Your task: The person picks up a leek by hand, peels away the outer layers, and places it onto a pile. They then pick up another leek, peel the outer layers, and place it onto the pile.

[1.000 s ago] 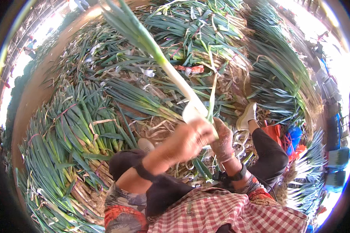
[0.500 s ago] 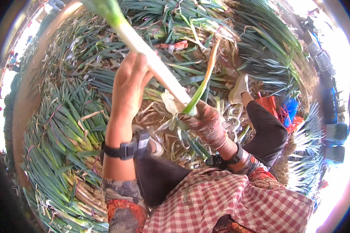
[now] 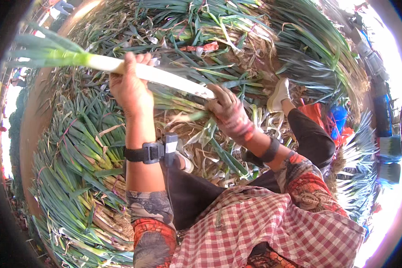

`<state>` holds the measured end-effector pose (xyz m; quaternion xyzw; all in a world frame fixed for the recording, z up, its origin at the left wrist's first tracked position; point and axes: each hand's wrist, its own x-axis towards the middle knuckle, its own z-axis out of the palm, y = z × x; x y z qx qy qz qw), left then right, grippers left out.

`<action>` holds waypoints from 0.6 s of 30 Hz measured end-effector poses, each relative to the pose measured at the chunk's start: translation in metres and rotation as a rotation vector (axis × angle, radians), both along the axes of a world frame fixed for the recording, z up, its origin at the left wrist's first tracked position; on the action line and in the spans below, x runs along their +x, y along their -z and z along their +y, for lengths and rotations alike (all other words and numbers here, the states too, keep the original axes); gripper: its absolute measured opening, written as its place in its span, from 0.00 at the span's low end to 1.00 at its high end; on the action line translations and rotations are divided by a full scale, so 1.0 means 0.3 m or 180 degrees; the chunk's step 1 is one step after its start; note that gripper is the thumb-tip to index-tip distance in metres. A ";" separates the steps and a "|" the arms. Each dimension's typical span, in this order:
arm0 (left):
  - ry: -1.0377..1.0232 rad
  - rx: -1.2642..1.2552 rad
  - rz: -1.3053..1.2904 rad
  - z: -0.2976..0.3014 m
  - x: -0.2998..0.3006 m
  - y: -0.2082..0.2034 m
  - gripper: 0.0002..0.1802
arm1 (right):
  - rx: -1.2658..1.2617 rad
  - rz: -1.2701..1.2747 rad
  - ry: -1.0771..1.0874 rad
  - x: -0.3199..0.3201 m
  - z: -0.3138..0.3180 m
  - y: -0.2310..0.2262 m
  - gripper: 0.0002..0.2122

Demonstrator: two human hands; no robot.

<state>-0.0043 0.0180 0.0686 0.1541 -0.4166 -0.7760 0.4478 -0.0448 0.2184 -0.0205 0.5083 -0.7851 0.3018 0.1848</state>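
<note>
A long green onion (image 3: 174,79) stretches slantwise in front of me, its blurred green leaves at the upper left and its white stalk bare. My left hand (image 3: 131,87) is closed around the stalk just below the leaves. At the root end, my right hand (image 3: 230,111), looking dusty or thinly gloved, has its fingers curled over the tip. A loose strip of leaf (image 3: 193,117), green and brownish, trails blurred beside the right fingers; whether they pinch it too is hidden. Peeled skins and dry leaves (image 3: 201,156) litter the ground beneath both hands.
Bundled green onions (image 3: 76,178) are heaped at my left, with more piles (image 3: 308,35) at the far right. A red bag (image 3: 311,114) and a blue bag (image 3: 338,118) lie beyond my right knee. My pale shoe (image 3: 279,94) rests among scraps. Blue-tinted containers (image 3: 388,149) line the right edge.
The onion has swung from steep to flatter, its leafy end moving left and down. Both hands have shifted with it; the right rose slightly. The leaf strip, upright before, now trails to the left.
</note>
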 end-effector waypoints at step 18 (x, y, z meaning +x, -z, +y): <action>-0.0992 0.0195 -0.0061 -0.041 0.008 -0.007 0.15 | -0.2062 -0.4324 -0.2366 0.017 -0.107 0.058 0.21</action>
